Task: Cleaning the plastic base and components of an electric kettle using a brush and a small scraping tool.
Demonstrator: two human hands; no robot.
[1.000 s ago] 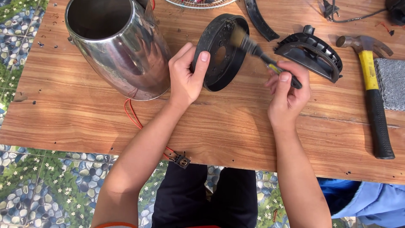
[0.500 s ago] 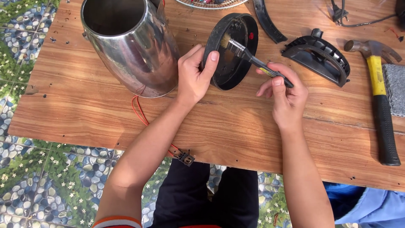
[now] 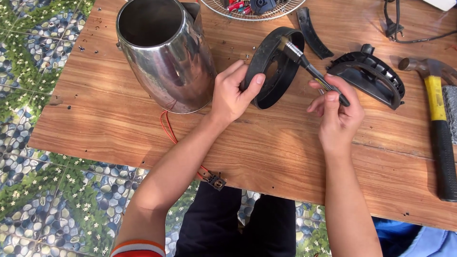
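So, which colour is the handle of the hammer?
The hammer handle is yellow above and black below, in the head view.

Hammer [image 3: 435, 119] head cut off right

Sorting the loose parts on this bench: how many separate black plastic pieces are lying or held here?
3. A black ring held upright by the left hand; a curved black strip behind it; a domed black cover right of the right hand. Others may sit in the wire basket.

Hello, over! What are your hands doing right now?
Left hand grips black ring, stood on edge. Right hand holds small brush, bristles on ring's rim. Steel kettle body close beside left hand, hammer off right.
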